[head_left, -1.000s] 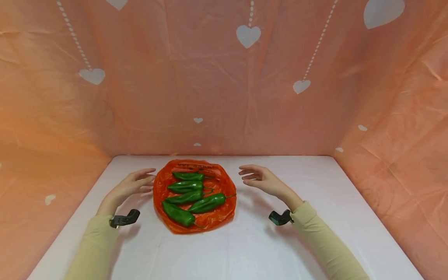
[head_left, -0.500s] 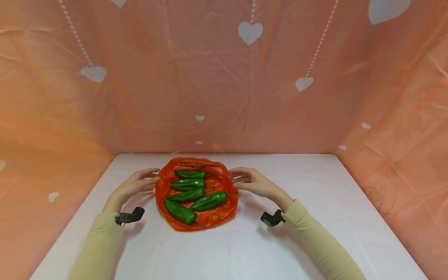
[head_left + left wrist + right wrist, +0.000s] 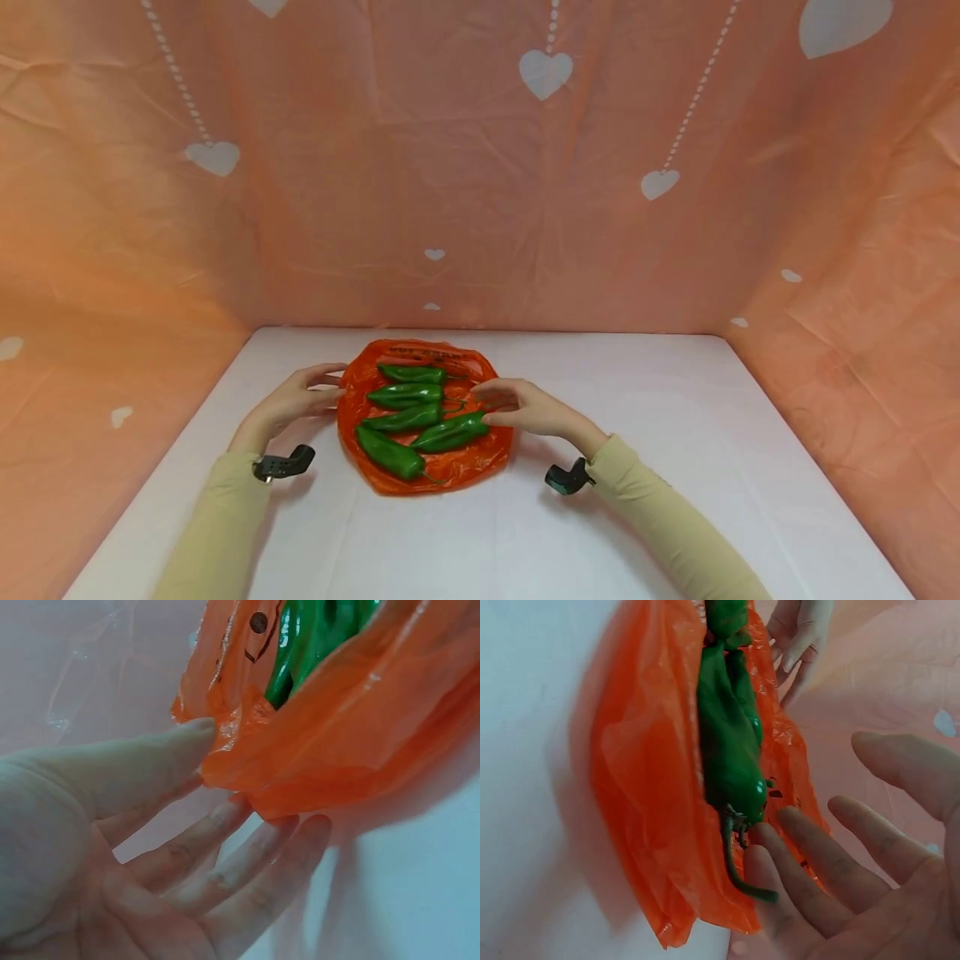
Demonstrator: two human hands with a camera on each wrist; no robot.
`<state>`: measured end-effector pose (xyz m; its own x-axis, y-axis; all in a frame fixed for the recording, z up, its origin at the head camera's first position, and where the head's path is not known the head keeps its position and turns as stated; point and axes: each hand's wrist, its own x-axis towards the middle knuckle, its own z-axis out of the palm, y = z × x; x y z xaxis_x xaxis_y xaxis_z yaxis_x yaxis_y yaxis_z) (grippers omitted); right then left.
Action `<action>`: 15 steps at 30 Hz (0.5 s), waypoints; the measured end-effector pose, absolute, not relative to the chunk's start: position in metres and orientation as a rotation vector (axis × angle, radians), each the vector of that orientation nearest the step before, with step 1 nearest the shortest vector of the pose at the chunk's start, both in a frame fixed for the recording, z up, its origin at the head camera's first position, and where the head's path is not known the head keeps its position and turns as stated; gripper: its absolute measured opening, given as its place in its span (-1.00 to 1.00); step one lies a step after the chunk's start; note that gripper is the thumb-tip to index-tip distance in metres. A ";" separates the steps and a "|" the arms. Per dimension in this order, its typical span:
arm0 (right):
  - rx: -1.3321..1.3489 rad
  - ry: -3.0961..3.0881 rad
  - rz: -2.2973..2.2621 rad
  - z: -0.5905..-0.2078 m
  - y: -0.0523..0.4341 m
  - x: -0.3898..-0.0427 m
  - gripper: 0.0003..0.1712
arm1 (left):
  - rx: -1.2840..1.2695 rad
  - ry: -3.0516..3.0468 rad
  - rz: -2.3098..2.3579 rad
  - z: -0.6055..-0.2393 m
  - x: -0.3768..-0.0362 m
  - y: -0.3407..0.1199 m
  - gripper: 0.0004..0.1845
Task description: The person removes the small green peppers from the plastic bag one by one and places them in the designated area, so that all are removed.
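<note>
Several long green peppers lie in an orange plastic bag that is spread with its mouth upward. My left hand is at the bag's left edge. In the left wrist view, the thumb of that hand is at the rim of the bag and its fingertips are just below the rim, loosely spread. My right hand reaches over the bag's right side. Its extended fingers are by the stem of the nearest pepper in the right wrist view, with the thumb apart.
A white table lies under the bag. An orange curtain with pale hearts hangs behind and at both sides. A black wrist camera is strapped at the left cuff and another black camera at the right.
My right hand has moved left, from beside the bag to over its right part. The left hand has shifted slightly right, up to the bag's edge. The peppers lie as before.
</note>
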<state>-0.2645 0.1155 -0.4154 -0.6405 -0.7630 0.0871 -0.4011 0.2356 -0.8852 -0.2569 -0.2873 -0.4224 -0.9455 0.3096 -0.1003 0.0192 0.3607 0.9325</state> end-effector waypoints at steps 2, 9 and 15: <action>-1.063 2.167 -1.350 -0.416 0.115 -0.264 -0.46 | 0.297 2.361 1.635 -0.425 -0.259 -0.286 -0.36; -1.034 2.237 -1.266 -0.422 0.109 -0.264 -0.47 | 0.306 2.426 1.641 -0.431 -0.259 -0.283 -0.38; -1.049 2.363 -1.128 -0.425 0.107 -0.263 -0.49 | 0.278 2.468 1.630 -0.430 -0.263 -0.278 -0.41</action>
<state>-0.2627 0.1070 -0.4254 -0.6794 -0.7333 0.0258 -0.4814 0.4189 -0.7699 -0.2626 -0.2778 -0.4301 -0.9680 0.2477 -0.0390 0.0615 0.3851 0.9208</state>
